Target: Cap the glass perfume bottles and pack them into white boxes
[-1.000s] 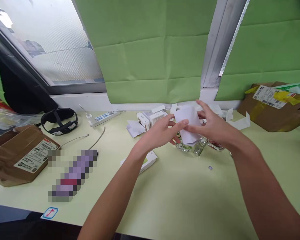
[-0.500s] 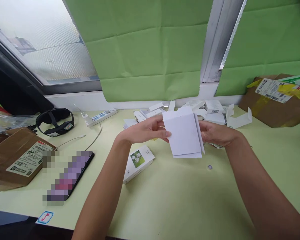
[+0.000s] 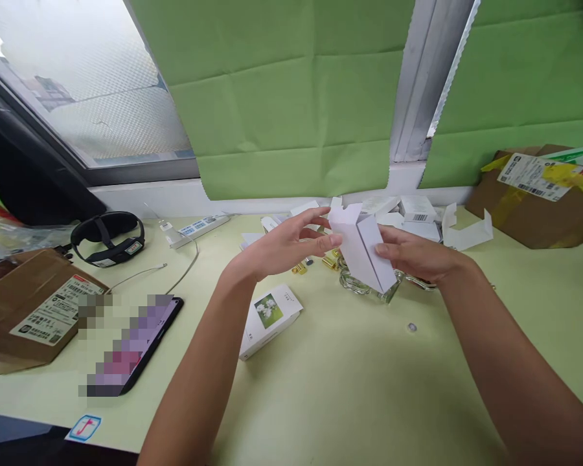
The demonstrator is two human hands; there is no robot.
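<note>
Both my hands hold a white cardboard carton point(image 3: 362, 249) above the pale green table point(image 3: 350, 382). The carton is squared up into a box shape, tilted, with a flap at its top. My left hand point(image 3: 286, 249) pinches its left edge near the top. My right hand point(image 3: 415, 255) grips its right side from behind. Under the carton stand small clear glass bottles point(image 3: 357, 285), and small gold caps point(image 3: 315, 262) lie beside them.
A small white box with a flower picture point(image 3: 268, 317) lies by my left forearm. A phone point(image 3: 133, 346), a brown parcel point(image 3: 32, 307), a black headband device point(image 3: 107, 236) and a power strip point(image 3: 197, 228) lie left. White cartons point(image 3: 412, 210) pile at the back; another brown parcel point(image 3: 539, 197) sits right.
The flat white carton has been pushed open into a box shape and turned edge-on. My hands stayed near the same spot; the glass bottles and gold caps show again beneath.
</note>
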